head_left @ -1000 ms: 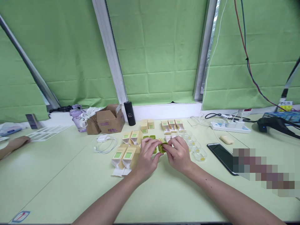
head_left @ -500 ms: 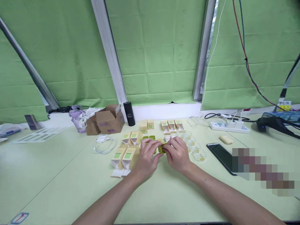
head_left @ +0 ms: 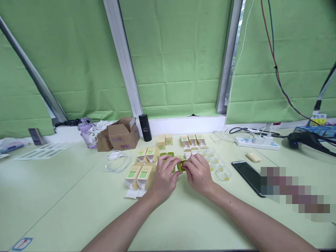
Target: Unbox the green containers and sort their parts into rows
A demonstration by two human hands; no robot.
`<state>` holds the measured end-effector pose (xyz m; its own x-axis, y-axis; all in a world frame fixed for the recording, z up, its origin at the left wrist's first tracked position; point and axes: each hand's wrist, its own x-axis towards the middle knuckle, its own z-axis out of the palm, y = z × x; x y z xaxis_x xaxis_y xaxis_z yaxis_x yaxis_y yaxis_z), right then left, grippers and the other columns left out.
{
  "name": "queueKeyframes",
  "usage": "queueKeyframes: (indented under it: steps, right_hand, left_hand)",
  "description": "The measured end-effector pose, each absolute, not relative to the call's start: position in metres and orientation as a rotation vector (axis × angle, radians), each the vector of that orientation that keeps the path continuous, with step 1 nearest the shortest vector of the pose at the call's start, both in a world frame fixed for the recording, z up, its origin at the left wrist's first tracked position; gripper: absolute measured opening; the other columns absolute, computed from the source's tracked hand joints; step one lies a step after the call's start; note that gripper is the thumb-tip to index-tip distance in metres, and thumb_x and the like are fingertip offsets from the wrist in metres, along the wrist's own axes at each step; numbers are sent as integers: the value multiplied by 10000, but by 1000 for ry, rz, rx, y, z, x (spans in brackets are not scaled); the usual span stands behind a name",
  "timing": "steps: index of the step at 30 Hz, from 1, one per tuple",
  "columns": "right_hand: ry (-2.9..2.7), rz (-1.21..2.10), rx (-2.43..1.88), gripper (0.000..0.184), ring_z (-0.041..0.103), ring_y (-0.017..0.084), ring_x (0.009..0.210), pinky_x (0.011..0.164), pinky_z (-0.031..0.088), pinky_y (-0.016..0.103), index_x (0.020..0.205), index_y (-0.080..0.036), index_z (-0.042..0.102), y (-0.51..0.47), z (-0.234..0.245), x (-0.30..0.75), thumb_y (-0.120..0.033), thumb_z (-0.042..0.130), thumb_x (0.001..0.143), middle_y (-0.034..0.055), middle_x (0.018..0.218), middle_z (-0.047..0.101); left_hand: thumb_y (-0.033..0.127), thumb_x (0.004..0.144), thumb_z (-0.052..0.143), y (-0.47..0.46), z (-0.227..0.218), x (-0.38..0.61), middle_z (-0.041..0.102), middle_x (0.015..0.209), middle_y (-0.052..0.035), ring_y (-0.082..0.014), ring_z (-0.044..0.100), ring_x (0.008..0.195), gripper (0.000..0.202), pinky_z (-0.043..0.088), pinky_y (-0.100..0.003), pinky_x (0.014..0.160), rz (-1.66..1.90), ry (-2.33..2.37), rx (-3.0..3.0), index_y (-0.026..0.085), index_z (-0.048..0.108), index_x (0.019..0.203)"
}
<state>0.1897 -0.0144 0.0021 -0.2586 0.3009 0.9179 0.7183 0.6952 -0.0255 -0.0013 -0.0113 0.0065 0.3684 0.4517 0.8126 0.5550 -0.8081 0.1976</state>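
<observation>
Between my two hands is a small olive-green plastic case [head_left: 181, 166], tilted up just above the table. My left hand [head_left: 166, 175] pinches its left side with thumb and fingers. On its right side, my right hand [head_left: 198, 171] has its fingers closed at the rim, covering part of it. Other green cases [head_left: 170, 154] lie behind my left hand, partly hidden. Right of my right hand are several clear plastic covers [head_left: 223, 173] with yellow spots. Cream cartons with open flaps [head_left: 144, 175] lie beside my left hand. Small yellow pieces [head_left: 179, 157] sit behind the held case.
Farther back lie more cream cartons [head_left: 193, 140] and small closed boxes [head_left: 165, 140]. A black cylinder [head_left: 145, 127] and an open cardboard box [head_left: 123, 133] stand near the wall. A coiled white charger cable [head_left: 117, 162] is left; a phone [head_left: 248, 176] and power strip [head_left: 258, 142] are right.
Hardly anything differs. Both hands stay on the green case, and my fingers have shifted only very slightly.
</observation>
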Motion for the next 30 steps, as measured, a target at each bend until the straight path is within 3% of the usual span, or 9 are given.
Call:
queueKeyframes:
  steps: [18, 30]
  right_hand:
    - [-1817, -490, -785, 171, 474, 220, 802, 702, 342, 370, 934, -197, 661, -15, 1, 188, -83, 563, 1015, 59, 805, 635]
    - [-1840, -464, -799, 184, 501, 221, 824, 719, 340, 368, 920, -204, 681, -20, -2, 187, -121, 561, 1031, 61, 822, 645]
  left_hand:
    - [134, 989, 646, -9, 8, -2, 721, 1267, -88, -301, 527, 1219, 383, 541, -502, 1037, -1422, -961, -2449, 248, 641, 1355]
    - [202, 961, 705, 10, 6, -15, 719, 1258, -80, -306, 526, 1238, 377, 505, -507, 1085, -1564, -1227, -2312, 251, 675, 1334]
